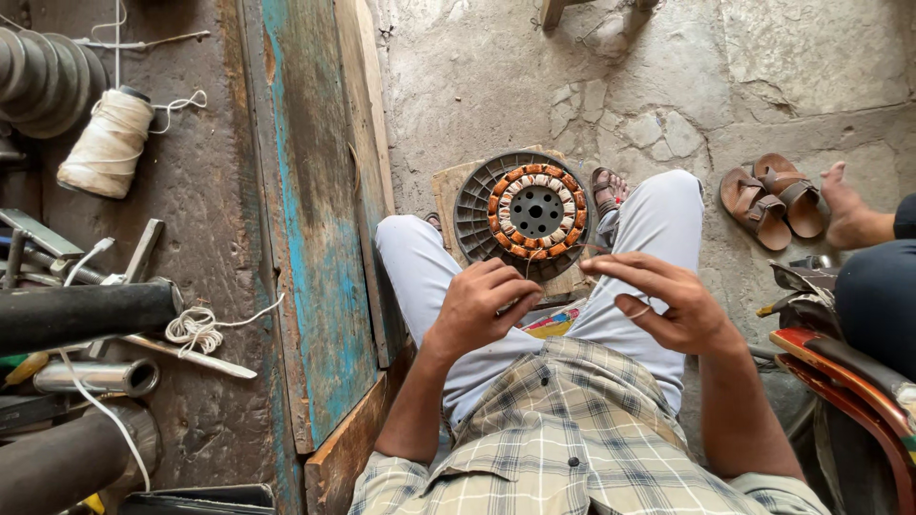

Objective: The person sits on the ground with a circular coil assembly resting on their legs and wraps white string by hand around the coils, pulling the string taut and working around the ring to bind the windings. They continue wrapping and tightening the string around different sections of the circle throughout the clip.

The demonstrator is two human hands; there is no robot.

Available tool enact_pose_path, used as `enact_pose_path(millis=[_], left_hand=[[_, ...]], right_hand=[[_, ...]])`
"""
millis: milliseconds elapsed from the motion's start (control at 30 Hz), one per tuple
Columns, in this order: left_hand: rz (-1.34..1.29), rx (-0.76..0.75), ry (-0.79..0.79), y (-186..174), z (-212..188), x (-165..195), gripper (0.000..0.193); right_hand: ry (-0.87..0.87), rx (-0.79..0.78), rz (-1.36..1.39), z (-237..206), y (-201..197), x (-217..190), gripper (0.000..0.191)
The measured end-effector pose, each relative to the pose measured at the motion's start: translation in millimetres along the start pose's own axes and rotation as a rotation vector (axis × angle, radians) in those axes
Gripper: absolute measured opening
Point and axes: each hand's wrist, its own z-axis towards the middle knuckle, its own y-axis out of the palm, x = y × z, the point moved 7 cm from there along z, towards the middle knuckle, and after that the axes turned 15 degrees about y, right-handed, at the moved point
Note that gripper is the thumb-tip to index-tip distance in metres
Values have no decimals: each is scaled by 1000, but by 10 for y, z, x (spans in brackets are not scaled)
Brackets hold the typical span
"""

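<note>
My left hand (477,305) was half closed over my lap, the fingertips pinched together on a thin wire that I could hardly see in the view, and my right hand (668,300) was more spread, with a loop of the same fine wire around one finger and the other fingers stretched toward the left. Just beyond both hands, between my knees, the round stator (534,212) lay flat on a small wooden board (448,191) on the floor. As I judged it, the winding was well advanced: the copper coils (506,238) went around almost the whole ring and many had pale insulation pieces, but the loose wire between my hands showed that the tying or the last connection was not finished. On my left stood the worn blue plank (320,238), and behind it the counter (200,191) with a ball of white string (107,143), a loose string coil (196,329) and metal pipes (95,377); these were well apart from the work. To the right, further away, a pair of brown sandals (773,200) and another person's bare foot (849,210) rested on the cracked stone floor (668,86). Nothing stood between my hands and the stator.
</note>
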Motion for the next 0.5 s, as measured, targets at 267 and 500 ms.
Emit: enact_pose_path(millis=[267,500], left_hand=[[91,183,182,-117,176,269,28],[-71,161,20,70,25,37,13]], right_hand=[[-92,-262,-283,178,400,-80,34],[-86,-157,-149,206,206,-16,40]])
